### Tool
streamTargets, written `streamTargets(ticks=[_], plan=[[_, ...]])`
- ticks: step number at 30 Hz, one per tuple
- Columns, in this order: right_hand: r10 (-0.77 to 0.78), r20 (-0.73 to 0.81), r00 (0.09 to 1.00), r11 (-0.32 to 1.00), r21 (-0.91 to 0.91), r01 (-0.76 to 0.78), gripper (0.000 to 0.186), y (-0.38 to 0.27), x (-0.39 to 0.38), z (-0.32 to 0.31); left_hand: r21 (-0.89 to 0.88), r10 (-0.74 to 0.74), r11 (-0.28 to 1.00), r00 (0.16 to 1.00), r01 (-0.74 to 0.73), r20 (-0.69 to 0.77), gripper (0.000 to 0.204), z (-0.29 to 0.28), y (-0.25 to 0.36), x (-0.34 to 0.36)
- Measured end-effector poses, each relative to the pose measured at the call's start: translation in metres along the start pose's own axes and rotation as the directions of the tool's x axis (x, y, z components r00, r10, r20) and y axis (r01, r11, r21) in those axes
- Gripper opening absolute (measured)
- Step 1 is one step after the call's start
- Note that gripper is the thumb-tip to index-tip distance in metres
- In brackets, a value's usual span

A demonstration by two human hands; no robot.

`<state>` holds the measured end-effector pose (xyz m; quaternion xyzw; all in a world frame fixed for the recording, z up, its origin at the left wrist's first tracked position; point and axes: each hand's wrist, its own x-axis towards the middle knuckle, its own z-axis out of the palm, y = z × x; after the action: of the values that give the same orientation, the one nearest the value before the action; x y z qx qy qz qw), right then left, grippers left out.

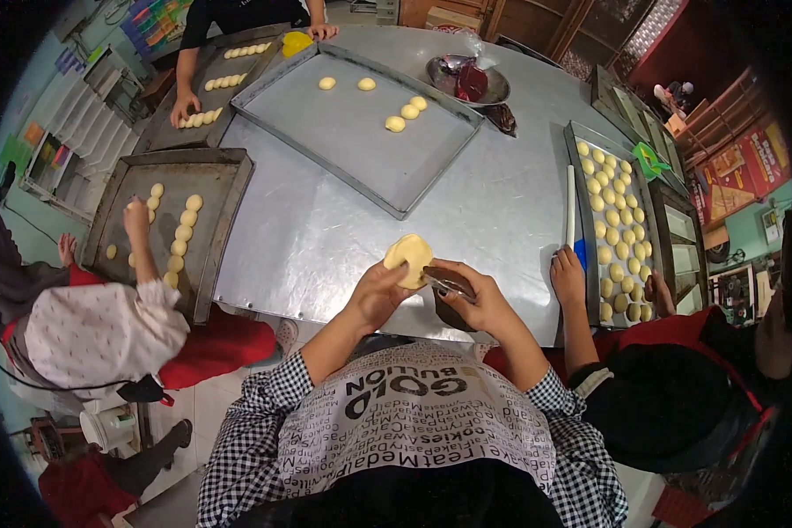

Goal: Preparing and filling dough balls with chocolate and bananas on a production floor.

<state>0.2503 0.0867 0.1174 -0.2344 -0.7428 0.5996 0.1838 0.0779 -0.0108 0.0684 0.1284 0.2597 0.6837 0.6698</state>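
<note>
A metal table (519, 207) spreads ahead, bare up to the near corner of a big tray (326, 123), its front edge passing under the forearms. A right tray (581, 136) and a left tray (216, 189) close off the sides, a bowl (440, 79) sits beyond, and a co-worker's hand (568, 275) rests by a white rod (570, 207). The right hand (480, 299) grips a brown bag (451, 312); the left hand (377, 295) pinches flattened dough (407, 253) beside it

Left fingers (385, 279), right fingers (459, 271) curled
</note>
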Motion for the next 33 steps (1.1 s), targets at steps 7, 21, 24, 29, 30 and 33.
streamTargets(ticks=[7,21,24,29,30,33], plan=[[0.019,-0.018,1.0,0.902,-0.43,-0.025,0.037,-0.025,-0.004,-0.013,0.091,-0.011,0.996,0.99,-0.002,0.142,0.05,0.002,-0.002,-0.004],[0.089,0.114,0.989,0.786,-0.618,0.0,0.033,-0.046,-0.006,-0.02,0.244,-0.151,0.961,0.986,0.129,0.074,0.058,0.016,0.0,-0.012],[0.067,0.125,0.99,0.751,-0.66,0.033,0.032,-0.044,-0.008,-0.022,0.292,-0.179,0.946,0.979,0.143,0.098,0.057,0.018,0.0,-0.012],[0.051,0.125,0.991,0.665,-0.744,0.059,0.028,-0.049,-0.009,-0.02,0.19,-0.147,0.975,0.977,0.116,0.154,0.055,0.013,-0.006,-0.015],[0.021,0.118,0.993,0.622,-0.779,0.08,0.025,-0.05,-0.009,-0.02,0.188,-0.144,0.975,0.978,0.114,0.153,0.055,0.013,-0.007,-0.016],[-0.048,0.119,0.992,0.516,-0.847,0.127,0.02,-0.051,-0.008,-0.016,0.145,-0.13,0.984,0.978,0.107,0.163,0.053,0.015,-0.007,-0.017]])
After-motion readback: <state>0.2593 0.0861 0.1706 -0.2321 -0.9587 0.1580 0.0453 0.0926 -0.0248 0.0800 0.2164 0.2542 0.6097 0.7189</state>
